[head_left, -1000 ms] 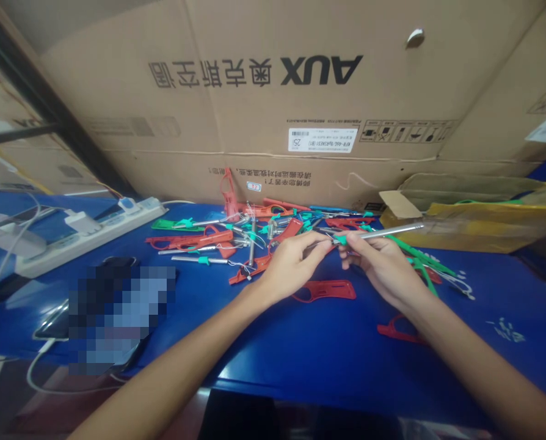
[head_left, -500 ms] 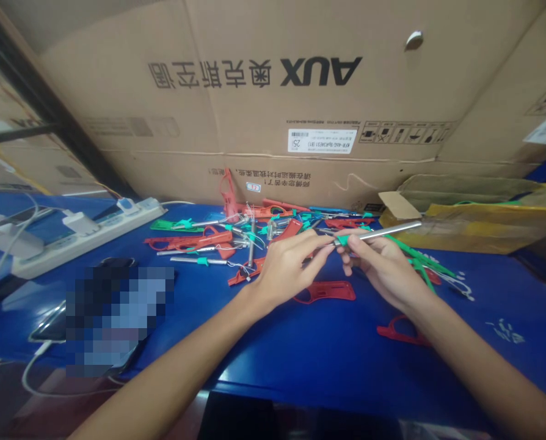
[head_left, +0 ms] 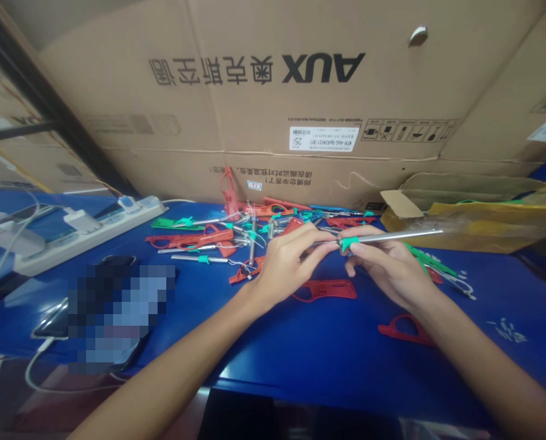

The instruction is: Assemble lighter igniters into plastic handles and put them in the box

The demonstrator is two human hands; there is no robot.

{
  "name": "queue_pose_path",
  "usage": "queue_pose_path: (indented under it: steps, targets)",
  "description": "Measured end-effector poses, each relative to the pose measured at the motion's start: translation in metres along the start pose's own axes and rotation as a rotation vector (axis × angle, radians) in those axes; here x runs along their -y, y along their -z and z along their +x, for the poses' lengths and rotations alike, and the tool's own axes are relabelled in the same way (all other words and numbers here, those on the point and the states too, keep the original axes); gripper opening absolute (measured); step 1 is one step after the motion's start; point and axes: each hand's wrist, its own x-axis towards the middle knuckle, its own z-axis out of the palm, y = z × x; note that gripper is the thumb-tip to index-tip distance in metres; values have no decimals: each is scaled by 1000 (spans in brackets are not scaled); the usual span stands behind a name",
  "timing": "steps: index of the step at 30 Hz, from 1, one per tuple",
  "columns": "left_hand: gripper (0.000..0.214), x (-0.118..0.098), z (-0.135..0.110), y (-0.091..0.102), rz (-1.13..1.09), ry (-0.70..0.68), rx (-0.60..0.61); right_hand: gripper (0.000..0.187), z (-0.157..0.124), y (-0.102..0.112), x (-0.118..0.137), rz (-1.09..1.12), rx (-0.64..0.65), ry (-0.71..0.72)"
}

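Note:
My right hand [head_left: 389,263] grips a thin silver metal tube [head_left: 405,235] that has a green plastic piece [head_left: 350,244] near its left end. The tube's free end points right and slightly up. My left hand [head_left: 289,256] is closed in a pinch at the tube's left end, just beside the green piece; the fingers hide most of what is there. Below the hands, a red plastic part [head_left: 330,289] with a loop lies on the blue table. Another red looped part [head_left: 404,330] rests under my right forearm.
Behind my hands is a pile of red parts [head_left: 190,238] and similar tubes [head_left: 252,247] with wires. A cardboard box [head_left: 474,235] stands right, beside green parts [head_left: 431,260]. At left are a power strip [head_left: 94,235] and phones [head_left: 131,318]. A large carton [head_left: 254,122] backs the table.
The tube and green piece have shifted slightly right in my right hand's grip, and the tube lies a little flatter. My left hand stays at its left end.

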Motion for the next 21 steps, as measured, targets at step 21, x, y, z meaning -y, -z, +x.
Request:
queue_pose_path:
  steps: [21]
  targets:
    - [14, 3, 0, -3, 7, -124, -91, 22, 2, 8, 1, 42, 16, 0]
